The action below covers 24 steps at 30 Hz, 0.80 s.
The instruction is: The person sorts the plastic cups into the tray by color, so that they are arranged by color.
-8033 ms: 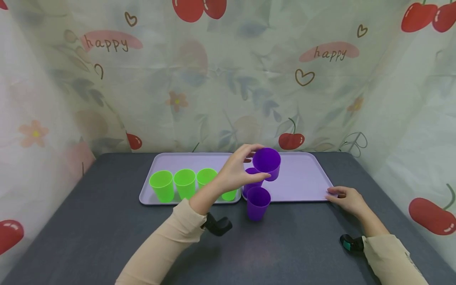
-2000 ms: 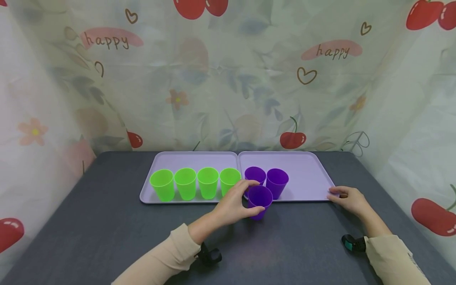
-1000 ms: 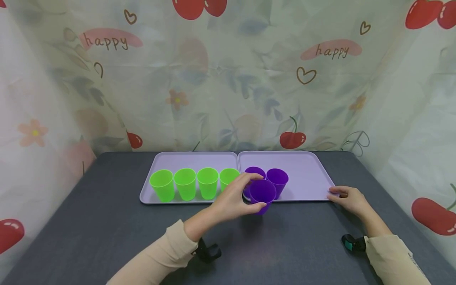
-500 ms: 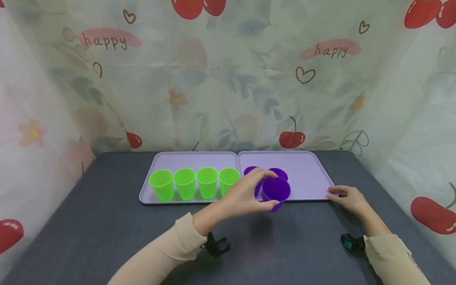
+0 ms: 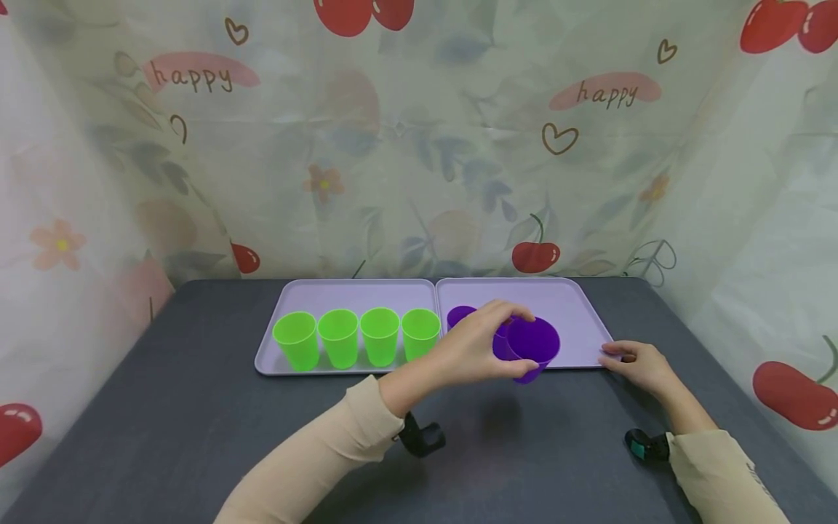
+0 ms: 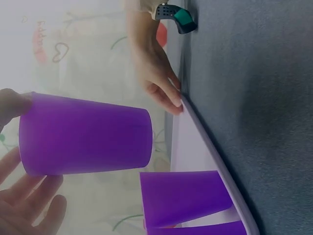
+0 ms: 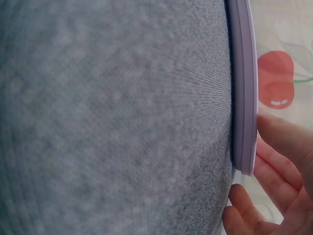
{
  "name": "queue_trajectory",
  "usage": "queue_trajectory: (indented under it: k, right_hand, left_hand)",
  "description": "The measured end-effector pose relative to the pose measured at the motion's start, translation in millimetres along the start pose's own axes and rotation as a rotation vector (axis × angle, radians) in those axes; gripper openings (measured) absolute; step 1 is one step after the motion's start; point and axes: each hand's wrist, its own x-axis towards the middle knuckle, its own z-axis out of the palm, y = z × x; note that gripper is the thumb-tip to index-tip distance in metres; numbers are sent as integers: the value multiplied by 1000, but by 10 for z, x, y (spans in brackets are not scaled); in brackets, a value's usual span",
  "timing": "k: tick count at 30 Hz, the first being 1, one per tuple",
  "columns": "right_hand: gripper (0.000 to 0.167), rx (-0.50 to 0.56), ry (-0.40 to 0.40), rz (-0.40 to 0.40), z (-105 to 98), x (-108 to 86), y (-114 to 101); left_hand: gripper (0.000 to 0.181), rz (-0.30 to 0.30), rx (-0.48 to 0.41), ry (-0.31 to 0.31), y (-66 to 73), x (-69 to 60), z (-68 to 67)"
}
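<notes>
A purple cup is gripped at its rim between the thumb and fingers of my left hand. It is lifted over the front edge of the right-hand lilac tray. In the left wrist view the held purple cup hangs apart from the two cups on the tray. One standing purple cup and another purple cup are partly hidden by my left hand and the held cup. My right hand holds the front right corner of that tray, thumb and fingers at its rim.
Several green cups stand upright in a row on the left-hand lilac tray, which adjoins the right one. Both trays lie on a dark grey table. A patterned curtain hangs behind and at both sides.
Since two seconds ago my left hand has raised the purple cup from the table in front of the tray and carried it right. My right hand stays at the tray corner.
</notes>
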Motion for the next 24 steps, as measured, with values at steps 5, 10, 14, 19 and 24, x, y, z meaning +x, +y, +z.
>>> queue_trajectory:
  k: [5, 10, 14, 19, 24]
  right_hand:
    - [47, -3, 11, -17, -8, -8, -10]
    - [44, 4, 23, -35, -3, -19, -23]
    - [44, 6, 27, -31, 1, -24, -28]
    - [46, 0, 28, -18, -3, -22, -29]
    - [45, -4, 38, -18, 3, -20, -31]
  left_hand:
    - [51, 7, 7, -3, -9, 110, 12]
    - [50, 19, 5, -8, -17, 221, 40]
    - [49, 0, 10, -38, -14, 305, 67]
    - [49, -36, 18, -70, -26, 409, 108]
    - [48, -23, 43, -71, -96, 492, 174]
